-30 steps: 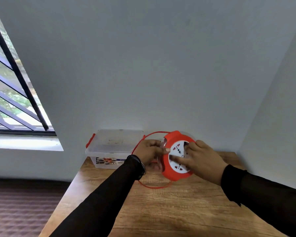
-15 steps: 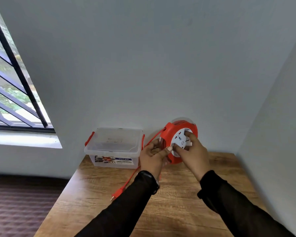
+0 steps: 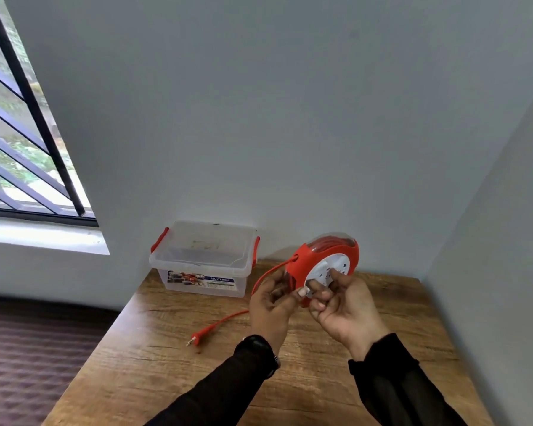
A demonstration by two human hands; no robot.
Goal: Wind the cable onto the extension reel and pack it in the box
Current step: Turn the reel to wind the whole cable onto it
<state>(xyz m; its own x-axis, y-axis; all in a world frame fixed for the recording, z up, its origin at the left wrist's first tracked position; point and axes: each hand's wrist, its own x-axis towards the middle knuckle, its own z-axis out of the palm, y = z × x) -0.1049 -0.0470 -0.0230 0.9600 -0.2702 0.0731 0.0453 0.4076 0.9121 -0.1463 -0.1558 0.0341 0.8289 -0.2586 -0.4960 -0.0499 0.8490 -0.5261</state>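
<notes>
I hold a round red extension reel [image 3: 325, 259] with a white socket face upright above the wooden table [image 3: 305, 379]. My left hand [image 3: 271, 305] grips its lower left edge. My right hand [image 3: 345, 309] has its fingertips on the white face. A red cable [image 3: 266, 275] leaves the reel's left side, drops past my left hand and runs across the table to its plug [image 3: 196, 338], which lies on the wood. A clear plastic box [image 3: 205, 259] with red latches and its lid on stands at the table's back left corner.
A grey wall runs behind the table and another closes the right side. A barred window [image 3: 22, 142] and its sill are at the left. Dark patterned flooring [image 3: 28, 364] lies beyond the table's left edge.
The loose loop of cable has shortened as it went onto the reel. The plug has come into view and slid along the table toward my hands. The reel has tilted and my right fingers have shifted on its face.
</notes>
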